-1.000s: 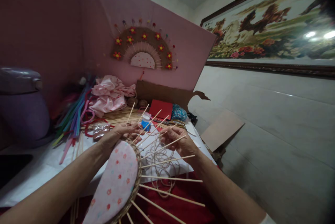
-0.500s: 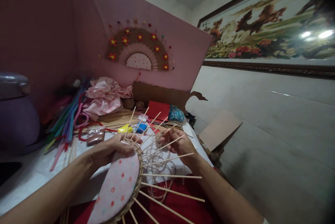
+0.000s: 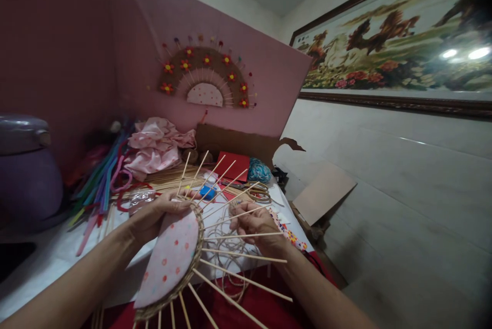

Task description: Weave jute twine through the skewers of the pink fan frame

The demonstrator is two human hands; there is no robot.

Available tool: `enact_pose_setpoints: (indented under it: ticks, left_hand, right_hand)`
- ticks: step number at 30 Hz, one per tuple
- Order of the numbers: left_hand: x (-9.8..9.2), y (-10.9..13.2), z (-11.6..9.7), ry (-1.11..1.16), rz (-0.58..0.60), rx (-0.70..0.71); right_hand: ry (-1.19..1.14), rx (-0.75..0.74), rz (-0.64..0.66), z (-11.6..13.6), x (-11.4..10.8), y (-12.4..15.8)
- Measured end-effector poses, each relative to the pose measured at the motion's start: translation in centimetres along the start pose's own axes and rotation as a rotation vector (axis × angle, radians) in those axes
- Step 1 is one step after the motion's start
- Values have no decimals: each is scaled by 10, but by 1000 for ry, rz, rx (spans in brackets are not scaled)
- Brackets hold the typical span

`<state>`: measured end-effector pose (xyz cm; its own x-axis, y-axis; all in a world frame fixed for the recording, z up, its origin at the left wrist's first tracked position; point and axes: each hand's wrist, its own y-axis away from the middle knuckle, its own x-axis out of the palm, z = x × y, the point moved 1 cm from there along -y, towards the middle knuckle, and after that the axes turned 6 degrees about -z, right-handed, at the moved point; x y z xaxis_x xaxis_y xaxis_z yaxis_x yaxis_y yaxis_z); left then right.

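Observation:
My left hand (image 3: 165, 212) grips the upper end of a half-round piece (image 3: 171, 254), thumb on its dotted pink cloth face. Along the curved edge runs a braided twine rim (image 3: 200, 239), and several thin wooden sticks (image 3: 246, 254) fan out from it. Fingers pinched together, my right hand (image 3: 253, 224) is among the stick tips on the right, closed on jute twine (image 3: 232, 205). A loose tangle of twine (image 3: 230, 267) hangs below that hand, behind the sticks. The exact grip on the strand is partly hidden.
Behind lie scissors (image 3: 259, 193), a blue packet (image 3: 208, 192), teal yarn (image 3: 259, 170), a red sheet (image 3: 232, 166) and crumpled pink cloth (image 3: 156, 147). Pipe cleaners (image 3: 100, 185) and a purple container (image 3: 28, 175) stand left. A decorated half-round fan (image 3: 205, 70) hangs on the pink board (image 3: 269, 78).
My right hand has moved down a little beside the sticks, uncovering the scissors and a flowered strip by the wrist. The half-round piece has shifted slightly left in my left hand.

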<state>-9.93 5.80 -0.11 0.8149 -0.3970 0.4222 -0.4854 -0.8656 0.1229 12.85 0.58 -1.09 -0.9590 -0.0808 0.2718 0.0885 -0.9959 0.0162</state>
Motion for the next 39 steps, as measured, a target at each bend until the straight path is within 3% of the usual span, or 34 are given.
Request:
enact_pose_setpoints:
  ticks: [7,12,19,25,36,39]
  left_hand:
    - [-6,-2,-2,34,-20,24]
    - [-9,-2,-5,40,-42,35]
    - [-4,3,-12,104,-75,41]
    - [-6,1,-12,98,-102,56]
    - [-11,-1,-8,60,-83,70]
    - [-11,-1,-8,68,-85,63]
  right_hand:
    - [-75,80,-55,-10,7,1]
    - [91,32,-183,-12,3,2]
    - [330,-39,-267,-10,-17,7]
    - [475,-147,-387,8,-52,20]
    - [666,-526,-962,77,-124,49]
    - [844,-445,-1039,97,-150,53]
